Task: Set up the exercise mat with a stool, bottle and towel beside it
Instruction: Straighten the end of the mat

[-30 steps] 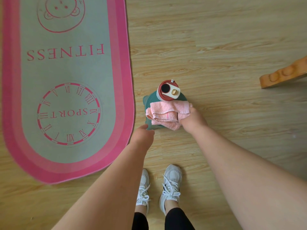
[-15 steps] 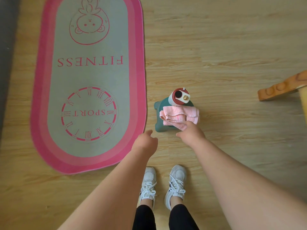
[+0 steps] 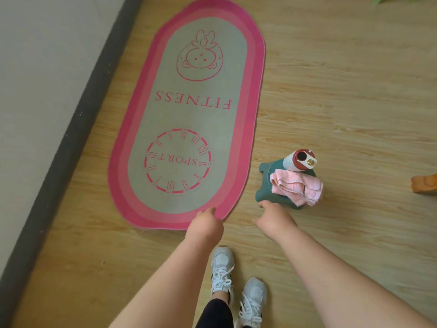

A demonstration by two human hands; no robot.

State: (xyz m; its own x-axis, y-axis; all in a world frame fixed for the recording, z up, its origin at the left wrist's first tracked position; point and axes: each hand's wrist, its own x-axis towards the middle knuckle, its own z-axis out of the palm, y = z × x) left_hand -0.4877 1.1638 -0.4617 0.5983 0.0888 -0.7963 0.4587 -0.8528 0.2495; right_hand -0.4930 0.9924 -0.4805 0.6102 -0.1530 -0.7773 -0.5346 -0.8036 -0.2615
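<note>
Both hands hang empty. The left hand [image 3: 205, 224] has its fingers curled loosely, hovering over the near edge of the mat [image 3: 189, 119]; whether it touches the mat I cannot tell. The right hand [image 3: 274, 221] is loosely spread, free of everything, just short of the stool [image 3: 263, 195].

The setup looks essentially finished: the mat lies flat on the wooden floor [image 3: 343, 91], the stool stands just beside it, and the bottle [image 3: 299, 160] and towel [image 3: 296, 189] sit on the stool. Perhaps only small straightening remains.

The mat is a soft oval with pink borders; the stool looks like smooth green plastic; the towel is folded pink terry; the bottle is white with a red lid.
</note>
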